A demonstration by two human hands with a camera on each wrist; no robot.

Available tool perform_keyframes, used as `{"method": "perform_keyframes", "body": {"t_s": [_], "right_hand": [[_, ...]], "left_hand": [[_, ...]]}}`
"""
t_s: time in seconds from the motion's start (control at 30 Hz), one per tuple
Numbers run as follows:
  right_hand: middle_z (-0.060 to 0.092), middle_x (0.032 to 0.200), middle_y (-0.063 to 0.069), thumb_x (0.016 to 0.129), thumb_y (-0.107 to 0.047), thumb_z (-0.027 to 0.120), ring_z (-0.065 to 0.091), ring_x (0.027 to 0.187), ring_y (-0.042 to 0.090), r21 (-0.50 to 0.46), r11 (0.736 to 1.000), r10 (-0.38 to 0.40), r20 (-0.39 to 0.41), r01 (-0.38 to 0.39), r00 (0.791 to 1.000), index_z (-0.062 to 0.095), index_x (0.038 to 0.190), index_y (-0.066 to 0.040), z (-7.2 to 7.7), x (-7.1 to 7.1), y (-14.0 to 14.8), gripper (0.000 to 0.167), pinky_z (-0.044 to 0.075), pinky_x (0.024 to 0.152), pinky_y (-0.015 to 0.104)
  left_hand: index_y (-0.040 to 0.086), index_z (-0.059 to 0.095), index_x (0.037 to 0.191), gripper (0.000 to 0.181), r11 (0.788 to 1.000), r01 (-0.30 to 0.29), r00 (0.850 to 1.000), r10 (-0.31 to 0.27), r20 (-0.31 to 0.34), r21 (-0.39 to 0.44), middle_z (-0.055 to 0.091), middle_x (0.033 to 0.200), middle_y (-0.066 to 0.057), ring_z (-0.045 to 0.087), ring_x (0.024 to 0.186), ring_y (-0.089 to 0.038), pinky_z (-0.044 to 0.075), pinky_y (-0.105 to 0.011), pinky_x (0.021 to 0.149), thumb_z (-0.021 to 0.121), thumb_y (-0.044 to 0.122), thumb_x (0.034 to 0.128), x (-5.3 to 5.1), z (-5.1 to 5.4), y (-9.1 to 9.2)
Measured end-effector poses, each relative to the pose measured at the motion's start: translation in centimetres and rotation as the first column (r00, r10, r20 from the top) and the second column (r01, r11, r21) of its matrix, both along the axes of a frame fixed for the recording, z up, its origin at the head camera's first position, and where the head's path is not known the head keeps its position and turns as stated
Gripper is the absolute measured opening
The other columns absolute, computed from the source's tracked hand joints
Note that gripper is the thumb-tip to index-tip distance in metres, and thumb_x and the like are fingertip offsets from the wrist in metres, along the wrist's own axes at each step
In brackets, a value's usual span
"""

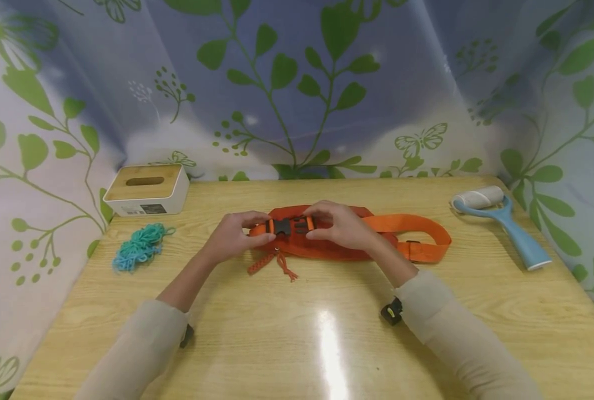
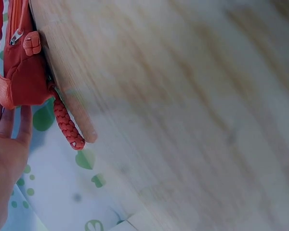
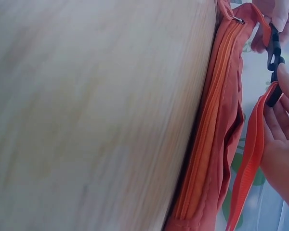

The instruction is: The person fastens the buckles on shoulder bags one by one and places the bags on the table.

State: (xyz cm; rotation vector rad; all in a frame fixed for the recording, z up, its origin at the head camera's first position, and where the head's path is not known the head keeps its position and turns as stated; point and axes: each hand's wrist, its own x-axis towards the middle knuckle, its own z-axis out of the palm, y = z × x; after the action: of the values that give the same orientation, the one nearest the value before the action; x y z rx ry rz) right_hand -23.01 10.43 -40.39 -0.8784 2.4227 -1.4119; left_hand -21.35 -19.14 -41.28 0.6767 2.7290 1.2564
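Note:
An orange-red waist bag (image 1: 322, 250) lies on the table, its black side-release buckle raised over it. Between thumb and fingers, my left hand (image 1: 234, 236) pinches the socket half (image 1: 281, 226) by its strap end. My right hand (image 1: 339, 225) pinches the pronged half (image 1: 301, 225) from the other side. The two halves are in line and very close together; whether the prongs are inside the socket I cannot tell. An orange strap (image 1: 412, 223) loops out to the right of the bag. A braided zipper pull (image 2: 67, 122) hangs off its left end.
At the back left stands a white tissue box with a wooden lid (image 1: 144, 189). A bundle of teal and blue yarn (image 1: 142, 247) lies in front of it. On the right is a blue-handled lint roller (image 1: 519, 233). A patterned curtain (image 1: 297, 111) hangs behind the table (image 1: 257, 333).

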Motion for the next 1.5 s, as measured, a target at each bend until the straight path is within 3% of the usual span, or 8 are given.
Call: {"method": "perform_keyframes", "body": {"t_s": [0.7, 1.5], "right_hand": [[0.061, 0.13, 0.011, 0.089, -0.012, 0.08, 0.057, 0.127, 0.03, -0.029, 1.0, 0.01, -0.011, -0.011, 1.0, 0.065, 0.13, -0.003, -0.1, -0.1, -0.7, 0.045, 0.045, 0.106, 0.044], [0.062, 0.128, 0.01, 0.088, -0.014, 0.082, 0.058, 0.126, 0.029, -0.029, 1.0, -0.005, -0.043, 0.004, 0.999, 0.066, 0.131, -0.004, -0.3, 0.0, -1.4, 0.047, 0.046, 0.106, 0.04]], "left_hand": [[0.009, 0.07, 0.128, 0.049, 1.0, -0.005, 1.0, 0.004, 0.004, 0.018, 0.071, 0.122, -0.01, 0.068, 0.111, -0.035, 0.055, -0.048, 0.088, 0.08, 0.036, 0.0884, -0.1, 0.0, 0.0], [0.009, 0.068, 0.131, 0.052, 0.999, 0.011, 0.999, -0.013, 0.049, 0.05, 0.071, 0.124, -0.008, 0.065, 0.117, -0.032, 0.051, -0.05, 0.097, 0.08, 0.038, 0.0889, -0.3, 0.0, 0.3]]}}
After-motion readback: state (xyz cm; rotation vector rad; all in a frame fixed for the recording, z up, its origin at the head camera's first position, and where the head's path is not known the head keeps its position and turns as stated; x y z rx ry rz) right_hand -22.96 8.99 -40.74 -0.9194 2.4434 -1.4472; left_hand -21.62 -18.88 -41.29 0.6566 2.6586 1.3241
